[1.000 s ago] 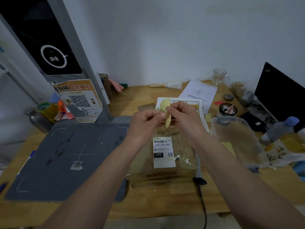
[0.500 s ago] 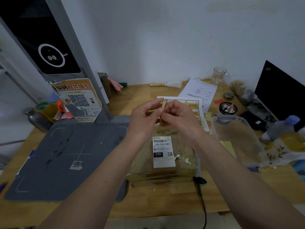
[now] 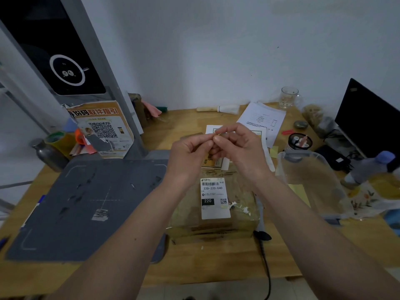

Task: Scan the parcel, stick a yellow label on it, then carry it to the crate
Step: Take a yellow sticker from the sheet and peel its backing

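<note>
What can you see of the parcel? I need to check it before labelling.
The parcel is a flat brown cardboard box wrapped in clear, shiny tape or film, lying on the wooden table beside the grey mat. A white shipping label on top reads 220-220-C40, with barcode and QR code. Neither hand touches it.

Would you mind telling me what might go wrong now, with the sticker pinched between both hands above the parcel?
1. The yellow label is pinched small between the fingers of the left hand and the right hand; it may fold onto itself or stick to skin.
2. Placed carelessly, it could cover the barcode on the white shipping label of the parcel.
3. The parcel's glossy, wrinkled wrap may hold the label poorly.
</note>
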{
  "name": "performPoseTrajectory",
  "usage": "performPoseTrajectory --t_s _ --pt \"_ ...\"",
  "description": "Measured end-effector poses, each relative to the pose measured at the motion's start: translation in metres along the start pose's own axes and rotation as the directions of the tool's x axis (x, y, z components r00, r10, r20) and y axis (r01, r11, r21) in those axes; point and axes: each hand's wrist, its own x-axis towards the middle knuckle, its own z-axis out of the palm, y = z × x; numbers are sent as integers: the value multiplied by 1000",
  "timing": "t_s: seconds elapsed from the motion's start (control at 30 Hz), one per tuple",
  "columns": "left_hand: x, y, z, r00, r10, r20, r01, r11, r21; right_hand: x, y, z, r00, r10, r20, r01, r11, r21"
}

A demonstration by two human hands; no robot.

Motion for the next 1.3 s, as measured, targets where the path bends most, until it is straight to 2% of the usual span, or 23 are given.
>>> performPoseTrajectory --t_s 0.23,0.6,1.1,1.3 --pt "0 -5 -3 992 -125 -4 124 991 -41 2 2 -1 999 22 -27 -22 1000 -6" --pt "3 -4 -10 968 -244 55 249 934 -256 -1 -2 3 999 3 40 1 995 -102" --pt "2 -7 -19 946 -247 210 308 887 -344 -5 -8 4 999 30 40 -25 992 -125" --pt "5 -8 -20 933 -303 193 357 847 -394 -5 -8 5 998 22 56 -12 986 -164"
